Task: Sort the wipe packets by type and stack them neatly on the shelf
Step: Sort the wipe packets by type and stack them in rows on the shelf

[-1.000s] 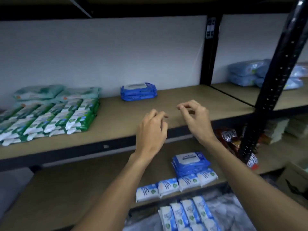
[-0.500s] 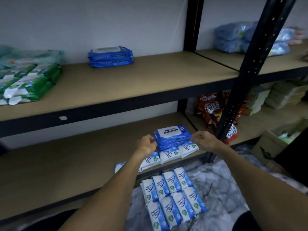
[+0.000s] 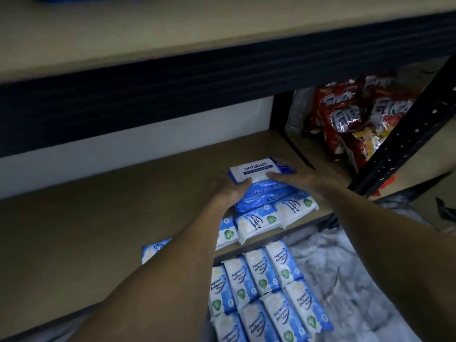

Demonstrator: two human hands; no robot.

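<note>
**A:** Where does the person have the blue antabax stack [image 3: 267, 195] just now?

**B:** On the lower shelf [image 3: 98, 213], lying on the small white-and-blue packets [image 3: 261, 219], not far from the black upright [image 3: 404, 139]. The left hand [image 3: 230, 191] clasps its left edge, thumb on the top label. The right hand [image 3: 299, 180] grasps the right edge in much the same way.

**A:** So the step in hand looks like the lift. How should the person go about it?

**B:** Squeeze inward evenly from both sides, since soft packs will likely slide on one another. The fingers should get under the lowest blue pack only, or the small ones beneath may be dragged off the front lip.

**A:** And on the way out?

**B:** Raise it a little, keep it level, then draw it forward clear of the dark front beam of the upper shelf [image 3: 172, 43]. The lower rows of packets [image 3: 261, 287] in front are another type, so they can wait
</note>
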